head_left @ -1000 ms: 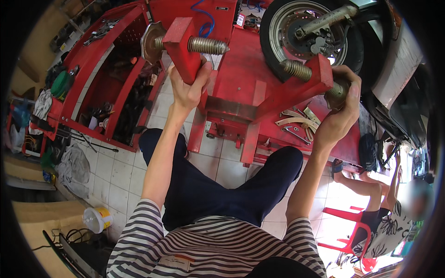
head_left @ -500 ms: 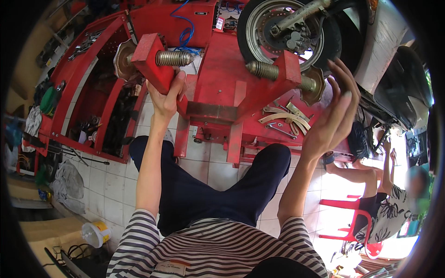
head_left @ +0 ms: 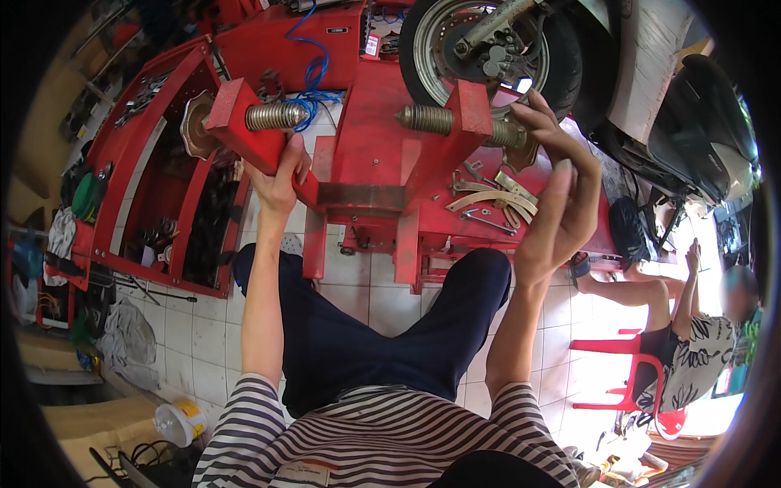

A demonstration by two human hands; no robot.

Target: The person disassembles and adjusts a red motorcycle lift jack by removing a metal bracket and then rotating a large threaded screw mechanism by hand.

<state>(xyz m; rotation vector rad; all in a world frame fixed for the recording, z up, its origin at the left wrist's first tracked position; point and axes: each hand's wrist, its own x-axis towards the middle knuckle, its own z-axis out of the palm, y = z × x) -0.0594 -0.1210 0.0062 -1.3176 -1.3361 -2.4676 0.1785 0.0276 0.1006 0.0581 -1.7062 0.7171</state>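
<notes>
Your left hand (head_left: 277, 185) is closed around the left upright of the red clamp (head_left: 362, 197), its thumb lying below the left screw (head_left: 275, 116). Your right hand (head_left: 563, 220) is half open, with fingers curved and thumb apart, beside the right knob (head_left: 522, 154); I cannot tell whether the fingertips touch this knob. The red clamp is in front of your knees, at the near edge of the red platform (head_left: 376, 122), and its 2 screws point toward each other, well apart. Beyond the right screw (head_left: 427, 119) stands a motorcycle wheel (head_left: 413, 61)
</notes>
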